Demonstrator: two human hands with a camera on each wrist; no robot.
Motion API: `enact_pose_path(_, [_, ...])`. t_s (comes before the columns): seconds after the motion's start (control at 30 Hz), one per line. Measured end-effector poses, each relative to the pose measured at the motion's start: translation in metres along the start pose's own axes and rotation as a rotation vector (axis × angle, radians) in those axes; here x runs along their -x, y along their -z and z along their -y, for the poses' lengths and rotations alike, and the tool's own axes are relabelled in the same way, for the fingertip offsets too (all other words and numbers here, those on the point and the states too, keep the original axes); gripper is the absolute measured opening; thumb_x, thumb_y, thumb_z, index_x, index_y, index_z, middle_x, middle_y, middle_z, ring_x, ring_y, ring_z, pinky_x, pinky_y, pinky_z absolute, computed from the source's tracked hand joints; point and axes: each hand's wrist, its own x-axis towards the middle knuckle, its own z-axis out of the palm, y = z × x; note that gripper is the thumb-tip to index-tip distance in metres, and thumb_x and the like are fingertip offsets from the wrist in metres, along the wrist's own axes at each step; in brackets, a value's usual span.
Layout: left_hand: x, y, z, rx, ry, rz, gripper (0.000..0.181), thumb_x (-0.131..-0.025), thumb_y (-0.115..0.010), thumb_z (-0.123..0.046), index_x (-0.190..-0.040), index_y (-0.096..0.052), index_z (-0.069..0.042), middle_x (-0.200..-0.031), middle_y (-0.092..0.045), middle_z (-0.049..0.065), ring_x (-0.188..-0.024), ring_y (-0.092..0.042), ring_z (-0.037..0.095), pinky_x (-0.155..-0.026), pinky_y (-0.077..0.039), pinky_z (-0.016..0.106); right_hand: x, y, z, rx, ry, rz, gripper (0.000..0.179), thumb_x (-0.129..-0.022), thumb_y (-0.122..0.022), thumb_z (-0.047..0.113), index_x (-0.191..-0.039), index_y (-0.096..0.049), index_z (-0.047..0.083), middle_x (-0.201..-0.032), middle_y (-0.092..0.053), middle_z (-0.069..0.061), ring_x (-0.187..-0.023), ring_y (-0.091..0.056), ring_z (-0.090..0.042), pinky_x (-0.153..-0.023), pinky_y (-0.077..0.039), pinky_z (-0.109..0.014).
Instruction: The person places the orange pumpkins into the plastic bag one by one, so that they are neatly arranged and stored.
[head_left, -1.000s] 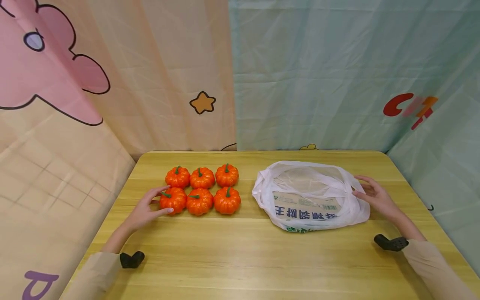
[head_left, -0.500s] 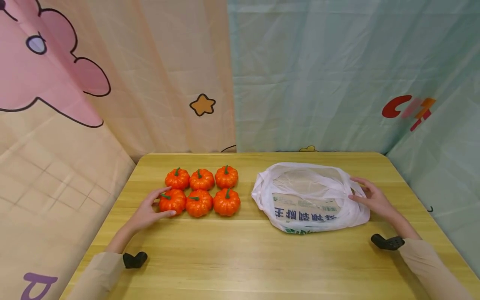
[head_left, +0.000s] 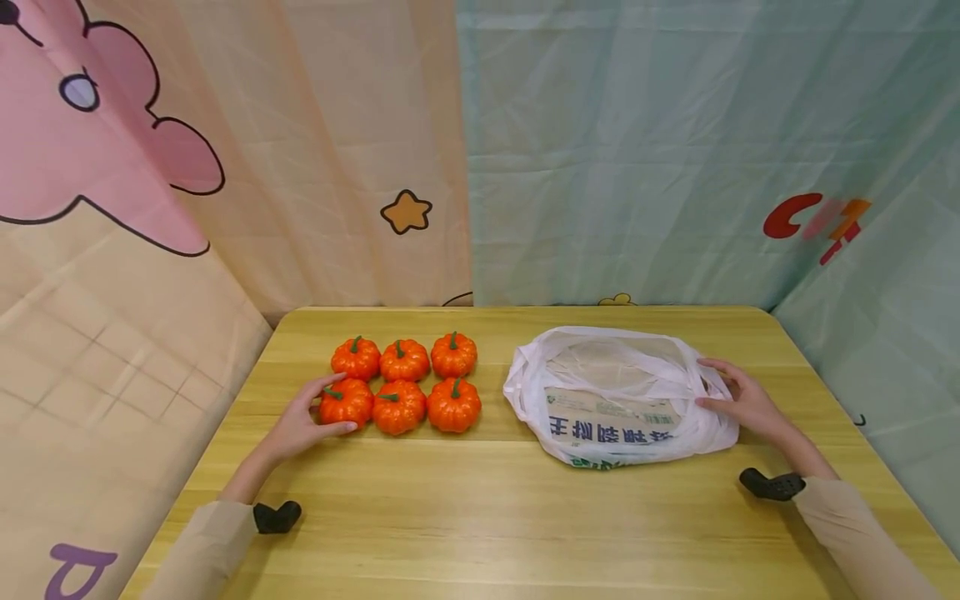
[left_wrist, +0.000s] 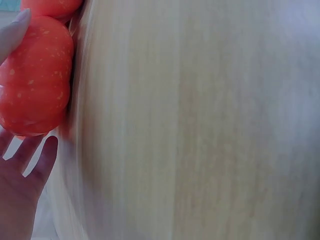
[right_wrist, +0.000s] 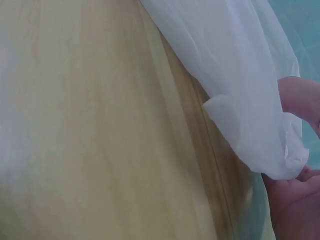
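Several small orange pumpkins with green stems stand in two rows on the left of the table. My left hand (head_left: 298,423) is at the front-left pumpkin (head_left: 347,403), thumb in front and fingers at its far left side. In the left wrist view, the thumb (left_wrist: 14,34) overlaps that pumpkin's surface and the fingers extend fairly straight beside it; firm contact cannot be told. On the right lies a white plastic bag (head_left: 540,421) with its mouth up. My right hand (head_left: 750,406) is at its right end, thumb and fingers spread apart over the edge (right_wrist: 245,110).
Behind the front-left pumpkin is another pumpkin (head_left: 356,358), and the front-middle pumpkin (head_left: 400,407) sits close on its right. Printed packaging shows through the bag's mouth. The wooden table (head_left: 480,517) has curtains (head_left: 600,150) at its back and sides.
My left hand has shifted slightly right, its thumb further across the pumpkin's front. My right hand has moved a little left over the bag. Pumpkins and bag look unmoved.
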Motion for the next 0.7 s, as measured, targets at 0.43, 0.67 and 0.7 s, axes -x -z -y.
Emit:
enact_pose_path(0.43, [0.0016,-0.0031,0.0016,-0.006,-0.029,-0.018,0.079,-0.075,-0.083,-0.022,-0.142,-0.042,-0.009,-0.141,-0.041,0.019,-0.124,-0.042,0.03,-0.091,-0.044,0.022,0.0013,0.0003,-0.0019,-0.044,-0.066,0.047,0.067,-0.088,-0.07,0.019,-0.141,-0.035,-0.003,-0.144,-0.031,-0.033,-0.097,-0.036,0.02,-0.075,-0.041,-0.003])
enact_pose_path(0.67, [0.0025,-0.0044,0.003,-0.004,-0.025,-0.029,0.078,-0.075,-0.082,-0.021,-0.141,-0.043,-0.008,-0.139,-0.042,0.021,-0.121,-0.044,0.033,-0.088,-0.043,0.017,0.0009,-0.0002,-0.0028,-0.059,-0.07,0.053,0.068,-0.088,-0.069,0.019,-0.142,-0.034,-0.003,-0.146,-0.03,-0.032,-0.098,-0.034,0.022,-0.075,-0.041,-0.002])
enact_pose_path(0.7, [0.0026,-0.0046,0.0028,-0.002,-0.022,-0.031,0.078,-0.075,-0.082,-0.021,-0.141,-0.043,-0.008,-0.138,-0.042,0.021,-0.12,-0.044,0.033,-0.088,-0.043,0.017,0.001,-0.0003,-0.0026,-0.06,-0.071,0.054,0.069,-0.088,-0.07,0.019,-0.143,-0.034,-0.002,-0.146,-0.03,-0.032,-0.098,-0.034,0.022,-0.075,-0.041,-0.003])
